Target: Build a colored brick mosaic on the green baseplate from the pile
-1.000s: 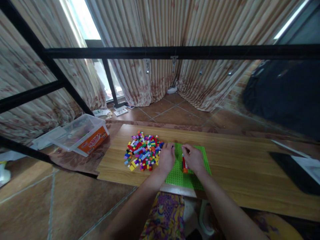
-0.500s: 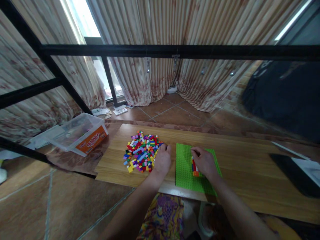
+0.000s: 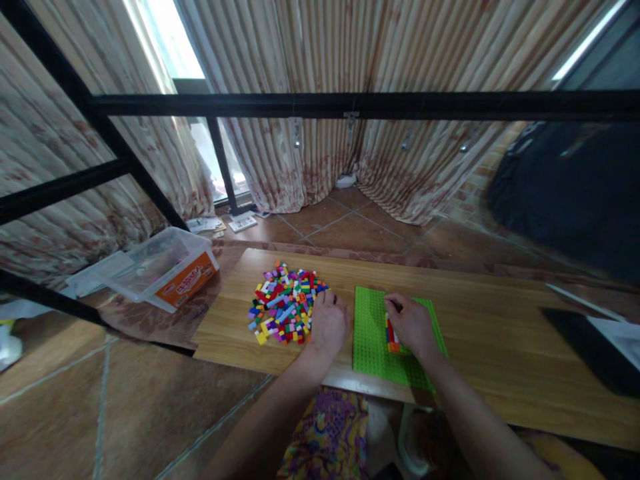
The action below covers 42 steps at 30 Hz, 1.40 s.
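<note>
A loose pile of small coloured toy bricks (image 3: 285, 303) lies on the left part of the wooden table. My left hand (image 3: 330, 322) rests at the right edge of that pile, fingers curled; whatever they hold, if anything, is hidden. Right of it lies a green studded baseplate (image 3: 369, 333). On the plate stands a short row of joined bricks (image 3: 393, 345) in red, white, blue and orange. Over this row is my right hand (image 3: 411, 323), thumb and fingertips pinched together near its far end. Too little shows to make out what is in the pinch.
A clear plastic box (image 3: 165, 270) with an orange label stands on the floor left of the table (image 3: 490, 333). At the table's right end are a black flat item (image 3: 590, 347) and white paper (image 3: 617, 340). A black metal rail (image 3: 320, 105) crosses before the curtains.
My left hand has shifted slightly right, away from the brick pile. My right hand stays pinched over the brick row on the plate. The whole view has moved a little.
</note>
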### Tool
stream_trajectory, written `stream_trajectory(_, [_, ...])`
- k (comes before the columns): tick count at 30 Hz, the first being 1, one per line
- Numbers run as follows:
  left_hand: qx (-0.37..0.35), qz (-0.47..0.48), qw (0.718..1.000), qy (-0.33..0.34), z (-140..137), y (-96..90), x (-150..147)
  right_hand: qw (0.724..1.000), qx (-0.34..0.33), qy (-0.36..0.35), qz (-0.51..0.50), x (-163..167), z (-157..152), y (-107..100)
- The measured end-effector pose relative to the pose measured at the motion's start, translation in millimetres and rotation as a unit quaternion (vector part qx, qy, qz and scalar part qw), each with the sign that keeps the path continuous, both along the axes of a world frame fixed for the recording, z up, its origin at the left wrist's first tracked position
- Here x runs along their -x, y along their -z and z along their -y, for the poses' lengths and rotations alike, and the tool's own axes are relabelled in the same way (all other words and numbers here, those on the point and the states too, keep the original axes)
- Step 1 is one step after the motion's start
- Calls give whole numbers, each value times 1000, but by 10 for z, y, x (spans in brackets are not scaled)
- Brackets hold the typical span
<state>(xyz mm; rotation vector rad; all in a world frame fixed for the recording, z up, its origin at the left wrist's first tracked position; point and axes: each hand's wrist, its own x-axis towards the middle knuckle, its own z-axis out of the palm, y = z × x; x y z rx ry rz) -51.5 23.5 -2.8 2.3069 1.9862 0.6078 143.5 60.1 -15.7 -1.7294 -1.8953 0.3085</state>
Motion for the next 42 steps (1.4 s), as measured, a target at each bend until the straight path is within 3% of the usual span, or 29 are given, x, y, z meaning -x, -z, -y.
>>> stream_trajectory(7, [-42,56,996,-64,-72,-156,362,1000,-7,-3,-12,6,-8,8])
stream_trajectory(12, [0,7,999,-36,-276,-184,640,1000,5,10,-3,25,-2,-21])
stream_trajectory(16, [29,-15,999,-31,-348,-222,670,1000,3,11,-10,32,-2,-23])
stream_trajectory(27, [27,-42,999,-21,-326,-253,631,1000,-7,8,-5,25,-12,-11])
stream_trajectory(30, [1,15,1000,-13,-336,-237,674,1000,-13,7,-9,27,-12,-9])
stream_trajectory(33, [-27,174,984,-20,-345,-244,764,1000,-11,6,-13,28,-12,-11])
stream_trajectory(35, [-23,344,937,-53,-333,-268,843,1000,-8,4,-12,28,-12,-13])
stream_trajectory(36, [-7,441,894,-77,-317,-286,885,1000,-8,4,-11,28,-12,-13])
stream_trajectory(38, [59,621,773,-116,-264,-331,963,1000,-9,5,-6,25,-11,-10])
stream_trajectory(40, [137,735,651,-128,-190,-381,1027,1000,-7,7,-1,20,-11,-4])
stream_trajectory(42, [188,783,578,-132,-112,-427,1067,1000,-5,7,2,15,-11,1])
